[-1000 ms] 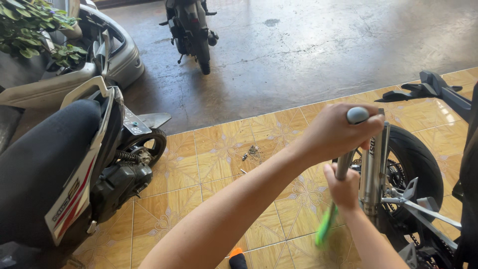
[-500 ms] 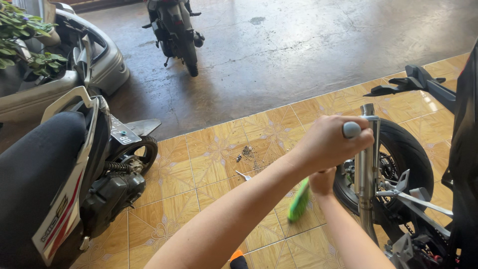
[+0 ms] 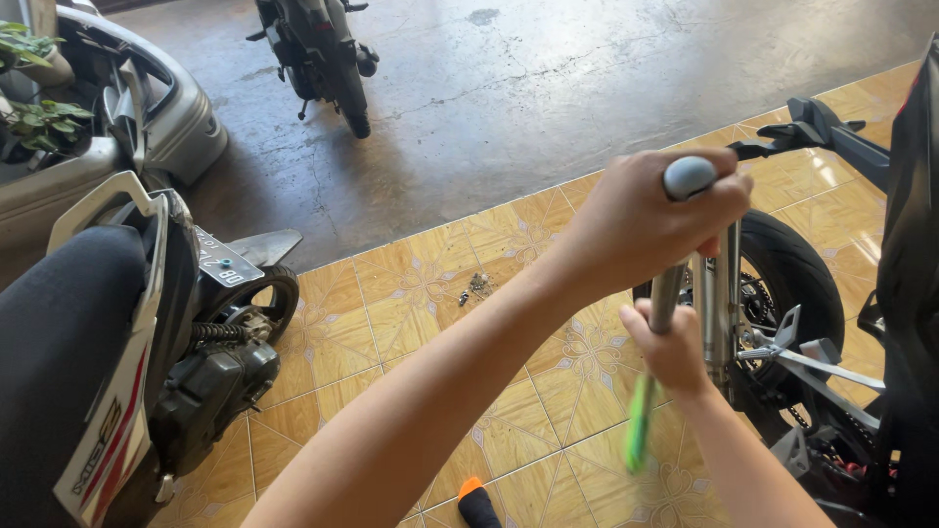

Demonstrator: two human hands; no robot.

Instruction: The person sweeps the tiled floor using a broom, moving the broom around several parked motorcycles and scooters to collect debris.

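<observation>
Glossy ochre floor tiles with pale floral patterns (image 3: 411, 293) underfoot, sunlit and reflective at the right. Beyond the tile edge, bare grey concrete floor (image 3: 548, 88), stained, cracked and darker in shade near the top. At the left, parked white scooter with black seat and red stripes (image 3: 108, 352), rear wheel resting on the tiles. Behind it, silver-grey scooter body panel (image 3: 186, 117) beside green leafy potted plant (image 3: 39, 88). Further back on the concrete, dark motorcycle standing upright (image 3: 318, 54). Small scatter of bolts and metal bits (image 3: 474, 286) lying on the tiles. Orange-and-black tool handle (image 3: 476, 501) at the bottom edge.
</observation>
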